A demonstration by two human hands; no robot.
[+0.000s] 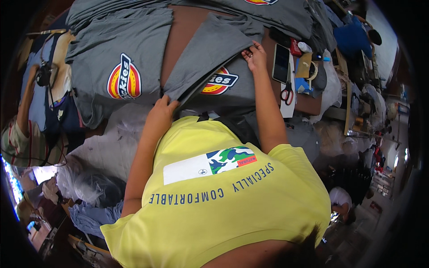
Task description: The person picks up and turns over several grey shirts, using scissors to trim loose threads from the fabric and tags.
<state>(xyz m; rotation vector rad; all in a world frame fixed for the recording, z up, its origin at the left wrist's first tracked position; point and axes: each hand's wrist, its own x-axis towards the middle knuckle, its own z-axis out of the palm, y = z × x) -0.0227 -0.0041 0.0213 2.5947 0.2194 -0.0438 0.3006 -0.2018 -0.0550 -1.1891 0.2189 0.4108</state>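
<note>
A grey T-shirt (203, 49) with a red, yellow and blue printed emblem lies on the brown table in front of me, one flap of its cloth lifted and folded over part of the print. The flap's near edge is pinched in my left hand (163, 110), close to the table's front edge. Farther off to the right, my right hand (255, 57) grips the other end of that edge between thumb and fingers. Between my hands the edge runs in a slanting line, and the lower half of the emblem shows beneath it.
Another grey printed shirt (120, 53) lies at left, with more grey shirts (279, 15) at the back. On the right are a phone (281, 64), scissors (287, 94) and a tape roll (311, 71). At far left, another person's hand (34, 71) holds a dark rounded tool.
</note>
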